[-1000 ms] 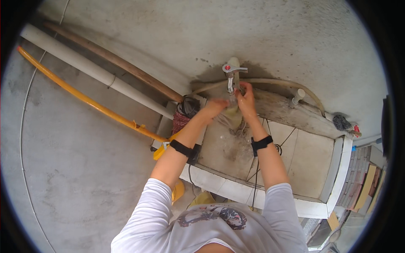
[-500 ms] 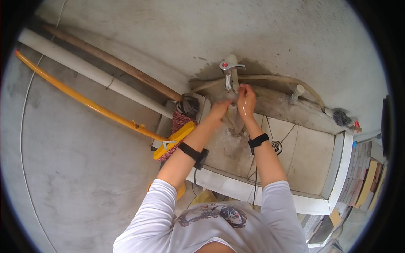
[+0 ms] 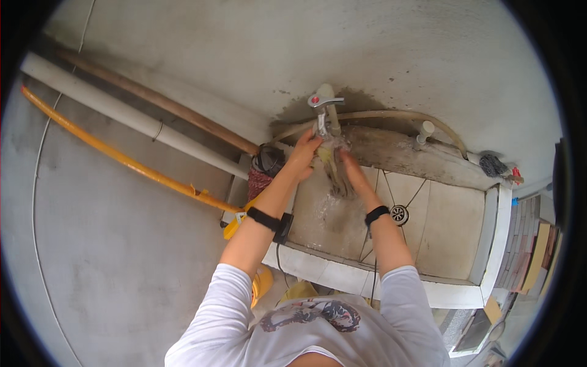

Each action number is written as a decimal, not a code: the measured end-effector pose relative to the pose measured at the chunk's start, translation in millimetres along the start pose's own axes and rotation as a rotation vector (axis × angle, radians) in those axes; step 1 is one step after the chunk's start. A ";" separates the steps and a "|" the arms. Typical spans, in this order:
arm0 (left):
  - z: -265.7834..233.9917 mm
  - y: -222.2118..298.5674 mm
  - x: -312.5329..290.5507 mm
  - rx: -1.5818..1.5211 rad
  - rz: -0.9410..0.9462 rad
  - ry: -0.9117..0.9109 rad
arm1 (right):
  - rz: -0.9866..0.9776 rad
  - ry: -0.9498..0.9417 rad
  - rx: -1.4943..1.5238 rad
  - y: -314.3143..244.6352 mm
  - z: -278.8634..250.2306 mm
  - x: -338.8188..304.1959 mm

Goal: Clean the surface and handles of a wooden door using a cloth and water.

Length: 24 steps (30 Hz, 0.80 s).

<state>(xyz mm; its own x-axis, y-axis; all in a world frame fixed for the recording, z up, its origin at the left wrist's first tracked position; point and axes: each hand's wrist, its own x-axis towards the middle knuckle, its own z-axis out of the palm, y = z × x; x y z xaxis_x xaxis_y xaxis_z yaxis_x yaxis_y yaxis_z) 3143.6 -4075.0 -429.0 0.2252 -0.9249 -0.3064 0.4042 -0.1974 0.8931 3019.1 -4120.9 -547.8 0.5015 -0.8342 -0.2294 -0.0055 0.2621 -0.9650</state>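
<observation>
Under a silver lever tap (image 3: 320, 110) hangs a limp, wet, yellowish-grey cloth (image 3: 331, 168), its lower end trailing in finger-like strips toward the sink floor. My left hand (image 3: 304, 153) grips its upper edge from the left, close below the spout. On the other side my right hand (image 3: 353, 170) holds the cloth's right edge, fingers partly hidden behind splashing water. Water runs over the cloth and spatters into the tiled sink (image 3: 449, 235). Each of my forearms wears a black strap.
A round metal drain (image 3: 399, 215) lies right of my right wrist. Left of the sink stand a mop (image 3: 259, 182), a yellow-handled brush (image 3: 140, 165) and a white pipe (image 3: 122, 104). A hose (image 3: 391, 114) runs along the wall. A dark scrubber (image 3: 492, 165) sits on the ledge.
My hands have moved apart, the left up and left toward the spout, the right lower. The cloth is now spread between them in the water, with more splashing at its top.
</observation>
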 end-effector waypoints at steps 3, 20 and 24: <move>10.2 1.2 -4.3 -0.142 -0.081 0.058 | 0.144 0.086 0.290 29.5 9.8 6.0; -5.8 -22.7 17.9 -0.120 -0.170 0.124 | -0.284 0.351 0.076 -35.1 21.2 7.5; 12.8 1.3 4.2 -0.093 -0.142 0.140 | -0.228 0.663 0.028 32.1 -18.5 22.1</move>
<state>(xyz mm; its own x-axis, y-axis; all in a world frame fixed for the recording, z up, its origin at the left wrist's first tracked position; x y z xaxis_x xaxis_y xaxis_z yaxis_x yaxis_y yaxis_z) 3133.8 -4083.2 -424.9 0.2780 -0.8346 -0.4756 0.5189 -0.2862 0.8055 3014.0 -4139.9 -586.2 -0.1462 -0.9875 -0.0592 0.0641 0.0502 -0.9967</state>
